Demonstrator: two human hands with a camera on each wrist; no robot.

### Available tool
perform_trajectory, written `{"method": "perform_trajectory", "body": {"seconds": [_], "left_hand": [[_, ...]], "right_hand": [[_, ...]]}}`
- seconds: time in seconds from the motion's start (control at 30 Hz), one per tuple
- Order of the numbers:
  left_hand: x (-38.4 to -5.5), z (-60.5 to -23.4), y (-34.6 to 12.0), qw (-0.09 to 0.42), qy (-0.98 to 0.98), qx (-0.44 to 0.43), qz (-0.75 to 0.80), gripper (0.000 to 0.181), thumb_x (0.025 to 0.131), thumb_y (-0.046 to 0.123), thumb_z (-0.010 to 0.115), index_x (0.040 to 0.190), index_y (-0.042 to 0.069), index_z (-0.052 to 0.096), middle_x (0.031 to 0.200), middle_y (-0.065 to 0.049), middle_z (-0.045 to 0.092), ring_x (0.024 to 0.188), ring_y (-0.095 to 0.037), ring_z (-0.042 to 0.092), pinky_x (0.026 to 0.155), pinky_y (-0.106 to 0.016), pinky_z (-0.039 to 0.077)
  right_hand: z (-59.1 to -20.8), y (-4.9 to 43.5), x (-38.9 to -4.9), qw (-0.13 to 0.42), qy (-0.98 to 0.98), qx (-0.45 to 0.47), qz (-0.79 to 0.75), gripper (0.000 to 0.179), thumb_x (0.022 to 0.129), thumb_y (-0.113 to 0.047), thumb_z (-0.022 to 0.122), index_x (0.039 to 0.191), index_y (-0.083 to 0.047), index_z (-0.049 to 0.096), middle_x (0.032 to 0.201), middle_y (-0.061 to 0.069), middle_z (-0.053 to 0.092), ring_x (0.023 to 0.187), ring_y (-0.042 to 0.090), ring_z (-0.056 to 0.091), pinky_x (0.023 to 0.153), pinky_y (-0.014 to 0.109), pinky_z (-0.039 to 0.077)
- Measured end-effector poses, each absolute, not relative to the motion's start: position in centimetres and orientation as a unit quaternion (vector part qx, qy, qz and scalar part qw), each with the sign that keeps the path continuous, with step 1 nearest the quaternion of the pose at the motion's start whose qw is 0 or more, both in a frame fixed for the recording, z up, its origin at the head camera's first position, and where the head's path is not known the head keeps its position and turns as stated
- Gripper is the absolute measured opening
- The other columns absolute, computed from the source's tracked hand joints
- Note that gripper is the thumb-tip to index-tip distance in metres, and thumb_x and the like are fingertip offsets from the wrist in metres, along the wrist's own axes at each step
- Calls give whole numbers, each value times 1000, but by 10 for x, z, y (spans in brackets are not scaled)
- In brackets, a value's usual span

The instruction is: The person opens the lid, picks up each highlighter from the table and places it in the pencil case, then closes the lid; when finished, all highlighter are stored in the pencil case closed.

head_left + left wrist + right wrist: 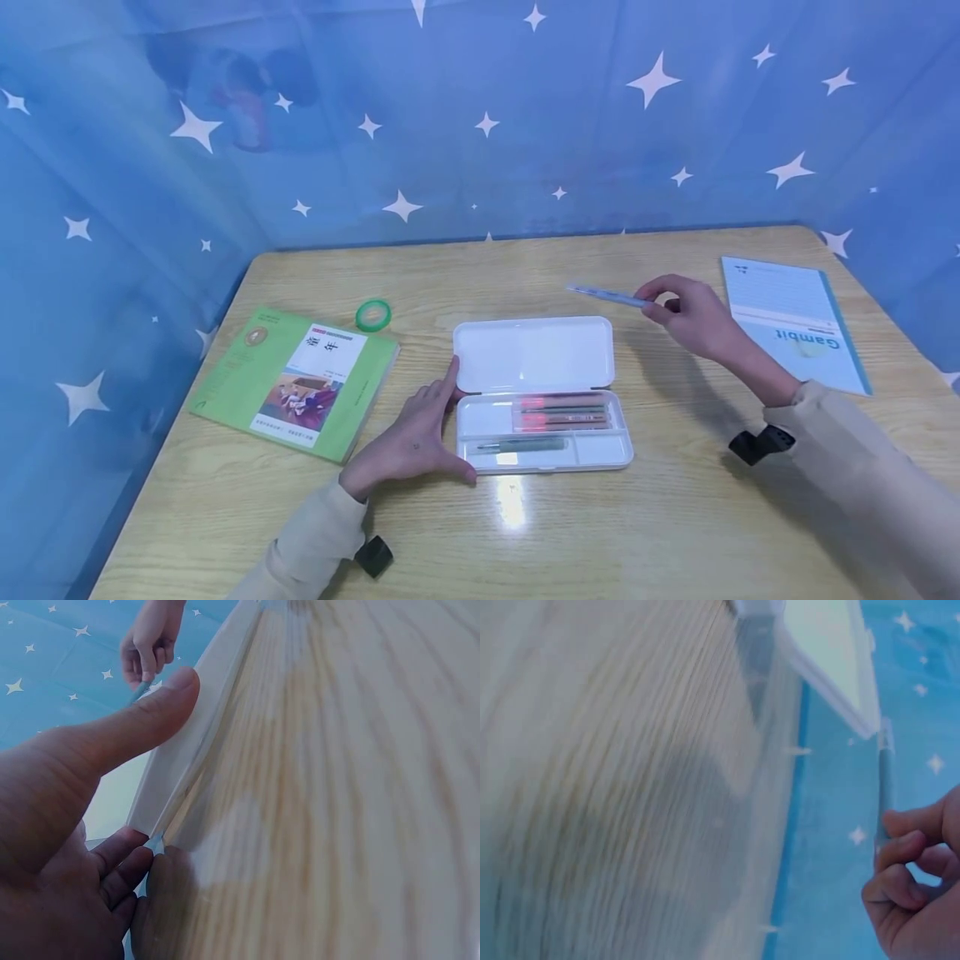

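A white pencil case lies with its lid folded back on the table. Several pens or refills with reddish ends sit in its rear compartment, and a grey-green pen lies in the front one. My left hand is at the case's left side, thumb and fingers spread; in the left wrist view, fingertips touch the case wall. Beyond the case's right side, my right hand pinches a slim bluish pen above the table, its far end pointing left. The right wrist view shows the same pen between thumb and fingers.
A green book lies on the left, with a green tape roll beside its upper corner. On the right lies a light blue notebook, partly behind my right forearm. A blue starry cloth hangs behind the table.
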State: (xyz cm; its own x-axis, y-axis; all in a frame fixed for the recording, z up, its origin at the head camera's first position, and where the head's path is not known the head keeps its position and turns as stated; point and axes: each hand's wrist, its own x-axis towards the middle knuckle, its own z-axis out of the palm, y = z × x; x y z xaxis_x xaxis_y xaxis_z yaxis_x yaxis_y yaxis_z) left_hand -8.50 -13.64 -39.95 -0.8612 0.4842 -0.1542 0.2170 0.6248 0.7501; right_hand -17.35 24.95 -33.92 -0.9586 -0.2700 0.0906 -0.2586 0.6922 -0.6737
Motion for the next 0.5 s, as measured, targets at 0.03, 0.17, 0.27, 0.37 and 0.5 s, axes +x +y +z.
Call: {"method": "perform_trajectory", "body": {"seconds": [0.03, 0.17, 0.27, 0.37, 0.5], "left_hand": [[-85, -400, -137, 173, 885, 198, 385, 146, 50, 49, 90, 150, 25, -13, 122, 9, 43, 111, -13, 35, 101, -40, 25], [-84, -401, -137, 172, 883, 199, 388, 145, 50, 49, 90, 151, 25, -13, 124, 8, 44, 111, -13, 35, 100, -40, 26], [-84, -401, -137, 169, 884, 201, 386, 146, 50, 49, 90, 151, 25, -13, 122, 8, 44, 110, -13, 36, 100, -40, 26], [-85, -401, -138, 166, 885, 204, 383, 146, 50, 49, 90, 151, 24, -13, 122, 8, 44, 110, -13, 36, 101, -41, 24], [-85, -400, -138, 166, 885, 205, 384, 145, 51, 49, 90, 150, 25, -13, 124, 7, 44, 111, -13, 35, 101, -41, 23]], "right_hand": [[-338, 246, -171, 9, 919, -147, -367, 22, 99, -15, 51, 114, -1, 60, 78, 18, 56, 43, 15, 30, 43, 31, 30], [-335, 234, -162, 14, 914, -166, -370, 22, 99, -16, 51, 113, -2, 61, 83, 15, 58, 44, 16, 31, 44, 31, 31], [-335, 225, -155, 21, 909, -180, -374, 20, 98, -15, 52, 111, -3, 62, 95, 12, 59, 46, 16, 32, 46, 31, 32], [-337, 215, -148, 30, 904, -191, -382, 18, 97, -12, 53, 109, -4, 63, 99, 10, 59, 48, 15, 35, 47, 29, 33], [-339, 202, -137, 40, 891, -215, -399, 14, 95, -7, 55, 106, -5, 64, 100, 8, 60, 49, 14, 33, 47, 29, 33]]}}
